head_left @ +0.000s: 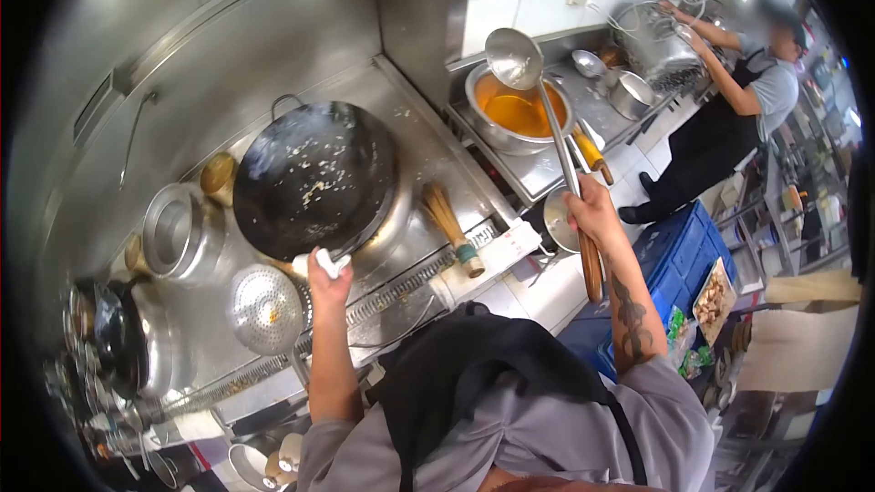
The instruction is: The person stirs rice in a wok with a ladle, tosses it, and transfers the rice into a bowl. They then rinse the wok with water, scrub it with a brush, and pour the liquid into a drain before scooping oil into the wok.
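Wok (314, 178), black and flecked with pale scraps, sits on the burner at centre-left of the frame. My left hand (328, 282) is clamped on its near rim through a folded white cloth (326, 262). I judge it heavy, rigid and likely hot, so the padded hold at the rim seems the right place; its loop handle (287, 102) at the far side is out of reach. My right hand (591, 214) is closed around the long ladle (547, 128), gripping where the steel shaft meets the wooden handle, with the bowl raised over the pot of orange sauce (518, 111) at upper centre. The ladle looks stiff and long, and its bowl could tip. A bamboo brush (451, 228) lies on the bench between. Another person (738, 100) works at upper right.
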A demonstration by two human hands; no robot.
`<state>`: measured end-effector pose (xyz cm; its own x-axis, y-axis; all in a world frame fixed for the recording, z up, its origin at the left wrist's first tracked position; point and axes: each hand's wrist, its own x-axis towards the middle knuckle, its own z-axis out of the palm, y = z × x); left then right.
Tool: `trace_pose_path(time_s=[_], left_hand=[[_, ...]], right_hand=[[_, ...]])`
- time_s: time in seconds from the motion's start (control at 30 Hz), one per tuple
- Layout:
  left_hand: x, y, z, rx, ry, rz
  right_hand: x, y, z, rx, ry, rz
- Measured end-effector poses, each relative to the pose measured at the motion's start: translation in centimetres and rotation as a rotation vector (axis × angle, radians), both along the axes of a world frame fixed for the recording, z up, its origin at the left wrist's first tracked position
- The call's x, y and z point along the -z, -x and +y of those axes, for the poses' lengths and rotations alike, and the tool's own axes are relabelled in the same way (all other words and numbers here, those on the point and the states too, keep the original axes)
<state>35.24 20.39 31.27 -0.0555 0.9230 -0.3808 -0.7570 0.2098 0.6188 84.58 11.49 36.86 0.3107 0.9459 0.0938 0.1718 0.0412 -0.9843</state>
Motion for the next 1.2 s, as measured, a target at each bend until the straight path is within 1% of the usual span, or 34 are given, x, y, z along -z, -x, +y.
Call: trace_pose_path(time_s=[0.03,0.07,0.1,0.13,0.17,0.2,0.23,0.27,0.3,0.33,0.4,0.43,0.5,0.53,0.57,0.6,0.63,0.67,0.7,0.73,0.8,0.83,0.87,0.93,0.97,1.03,1.07,1.17,1.2], left_hand=[[1.8,1.2,0.0,-0.039,-0.061,0.077],[0.3,0.4,-1.3,-0.155,0.085,0.138],[0.4,0.5,-2.7,-0.19,0.066,0.349],[-0.8,-0.4,-5.6,-0.145,-0.087,0.568],[1.7,2.8,-6.2,-0.089,-0.066,0.687],[2.4,4.4,-6.6,-0.167,0.128,0.545],[5.1,7.1,-9.1,-0.193,0.016,0.563],[4.6,7.7,-11.1,-0.162,0.064,0.609],[4.9,8.7,-12.3,-0.192,0.161,0.648],[4.9,9.0,-13.7,-0.193,0.165,0.648],[3.9,8.8,-15.8,-0.045,0.17,0.96],[3.3,8.1,-16.1,-0.044,0.171,0.96],[1.9,5.7,-16.6,0.064,0.271,1.434],[7.0,10.1,-18.1,0.061,0.274,1.434],[11.7,13.9,-19.5,-0.012,0.243,1.738],[15.1,14.4,-17.5,-0.089,0.203,2.039],[15.2,14.4,-17.5,-0.064,0.229,2.08],[15.1,14.3,-17.4,-0.065,0.231,2.079],[14.1,13.5,-17.3,-0.034,0.306,2.036],[13.1,12.6,-17.2,-0.003,0.38,1.992],[11.8,11.0,-17.3,-0.004,0.383,2.001],[11.3,10.4,-17.4,-0.003,0.386,2.01],[10.7,9.9,-17.5,-0.003,0.383,2.009],[10.1,9.2,-17.5,0.036,0.367,2.119],[10.2,9.1,-17.4,0.037,0.37,2.114],[10.7,9.2,-17.8,0.066,0.482,2.128],[11.0,9.4,-17.9,0.06,0.496,2.117],[11.2,9.3,-18.1,0.084,0.403,2.167],[10.9,9.2,-18.1,0.064,0.433,2.15]], right_hand=[[0.8,-1.3,1.0,0.037,0.003,-0.113],[1.0,-2.4,1.7,0.072,0.006,-0.227],[1.8,-3.4,2.7,0.083,0.008,-0.225],[2.7,-4.3,3.6,0.043,0.033,-0.217],[3.5,-5.0,4.2,0.001,0.058,-0.209],[4.1,-5.5,4.8,0.007,0.059,-0.208],[4.6,-5.8,5.3,0.001,0.067,-0.194],[4.8,-6.0,5.6,-0.006,0.076,-0.181],[5.0,-6.2,5.7,-0.006,0.079,-0.18],[5.0,-6.2,6.0,0.004,0.127,-0.204],[5.2,-6.4,6.2,0.026,0.221,-0.253],[5.4,-6.5,6.3,0.025,0.222,-0.253],[5.9,-6.7,6.5,0.014,0.252,-0.292],[6.0,-6.7,6.5,0.01,0.251,-0.292],[6.0,-6.8,6.5,-0.002,0.239,-0.25],[5.9,-6.8,6.5,-0.012,0.225,-0.209],[5.5,-6.8,6.4,-0.015,0.224,-0.211],[4.6,-6.7,6.0,-0.074,0.237,0.019],[3.7,-6.7,5.7,-0.133,0.248,0.249],[2.7,-6.9,5.3,-0.134,0.247,0.248],[1.1,-7.1,4.9,-0.172,0.233,0.647],[1.1,-7.5,4.8,-0.198,0.216,0.707],[1.0,-7.8,4.7,-0.196,0.214,0.705],[0.3,-8.2,4.4,-0.217,0.201,0.838],[-0.4,-8.2,4.0,-0.216,0.188,0.857],[-1.7,-7.9,3.0,-0.233,0.185,0.822],[-2.4,-7.5,2.4,-0.245,0.177,0.793],[-4.0,-6.1,0.9,-0.284,0.204,0.772],[-4.4,-5.5,0.6,-0.31,0.211,0.763]])
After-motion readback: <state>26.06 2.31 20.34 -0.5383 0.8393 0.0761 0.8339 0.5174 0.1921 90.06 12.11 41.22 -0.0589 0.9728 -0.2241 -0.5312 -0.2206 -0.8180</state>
